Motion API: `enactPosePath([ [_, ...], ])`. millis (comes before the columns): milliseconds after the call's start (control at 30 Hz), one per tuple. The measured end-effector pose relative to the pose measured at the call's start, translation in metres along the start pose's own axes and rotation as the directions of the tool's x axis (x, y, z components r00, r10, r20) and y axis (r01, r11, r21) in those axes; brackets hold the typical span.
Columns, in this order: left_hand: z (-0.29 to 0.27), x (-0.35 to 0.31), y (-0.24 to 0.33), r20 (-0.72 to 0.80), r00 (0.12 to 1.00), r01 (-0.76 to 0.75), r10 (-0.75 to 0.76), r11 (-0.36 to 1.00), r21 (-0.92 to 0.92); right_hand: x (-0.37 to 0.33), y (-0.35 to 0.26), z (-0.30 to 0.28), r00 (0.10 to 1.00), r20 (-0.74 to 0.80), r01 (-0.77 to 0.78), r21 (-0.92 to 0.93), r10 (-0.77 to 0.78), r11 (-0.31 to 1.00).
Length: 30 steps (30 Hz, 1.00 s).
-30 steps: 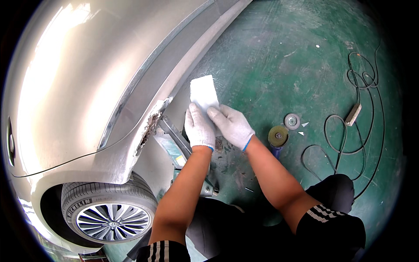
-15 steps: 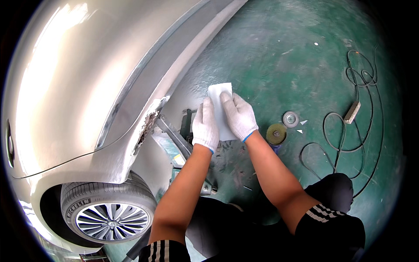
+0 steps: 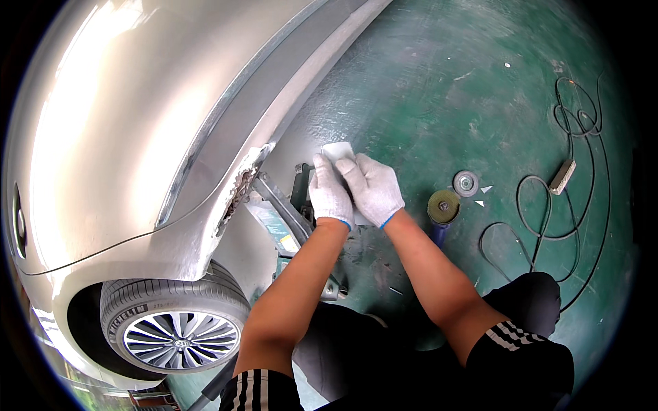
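Observation:
My left hand [image 3: 330, 190] and my right hand [image 3: 374, 189], both in white knit gloves, close around a white sheet [image 3: 338, 151] between them. Its upper end sticks out above my fingers, and most of the rest is covered by the gloves. To the left of my hands stands a pale metallic car [image 3: 137, 137]. Its lower sill carries a damaged patch [image 3: 240, 186], rough, rusty and dark, with bare whitish metal around it. A dull grey strip [image 3: 240, 113] runs along the car's side above the sill.
Below the car's edge is a floor jack [image 3: 284, 209]. An angle grinder [image 3: 443, 207] with a greenish disc lies right of my forearm, beside a round grey disc [image 3: 465, 183] and white scraps [image 3: 480, 203]. Black cable [image 3: 546, 238] loops around a power strip [image 3: 562, 177]. The car's wheel [image 3: 179, 339] is lower left.
The sheet, long and flat before, now shows much less above and between my gloves. My hands have drawn closer together around it. The view has shifted slightly.

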<state>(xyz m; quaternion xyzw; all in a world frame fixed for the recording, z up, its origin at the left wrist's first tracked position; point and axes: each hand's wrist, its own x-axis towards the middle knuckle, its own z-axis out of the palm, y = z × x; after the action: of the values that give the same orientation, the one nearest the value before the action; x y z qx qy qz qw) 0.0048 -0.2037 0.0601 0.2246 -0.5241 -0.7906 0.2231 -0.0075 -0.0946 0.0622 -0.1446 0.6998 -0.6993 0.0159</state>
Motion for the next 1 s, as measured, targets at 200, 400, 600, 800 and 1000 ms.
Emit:
enactPosePath([
  [200,0.009,-0.012,0.019,-0.009,0.995,0.102,-0.102,0.994,-0.030,0.004,0.001,-0.003,0.999,0.014,0.038,0.062,-0.039,0.997],
  [400,0.017,-0.011,0.044,-0.073,0.993,-0.100,0.093,0.990,-0.098,0.013,-0.002,-0.019,0.960,0.277,-0.027,0.241,-0.041,0.970],
  [600,-0.025,0.022,0.071,0.511,0.793,-0.196,0.332,0.933,-0.303,0.016,0.017,-0.033,0.739,0.662,-0.433,0.328,0.123,0.839],
  [800,-0.009,0.011,0.080,0.579,0.742,-0.172,0.338,0.931,-0.323,-0.005,0.000,-0.014,0.728,0.686,-0.494,0.517,0.007,0.698],
  [1000,-0.015,-0.010,0.099,0.561,0.819,0.072,0.121,0.948,-0.309,0.012,0.002,-0.040,0.906,0.421,-0.188,0.509,-0.053,0.840],
])
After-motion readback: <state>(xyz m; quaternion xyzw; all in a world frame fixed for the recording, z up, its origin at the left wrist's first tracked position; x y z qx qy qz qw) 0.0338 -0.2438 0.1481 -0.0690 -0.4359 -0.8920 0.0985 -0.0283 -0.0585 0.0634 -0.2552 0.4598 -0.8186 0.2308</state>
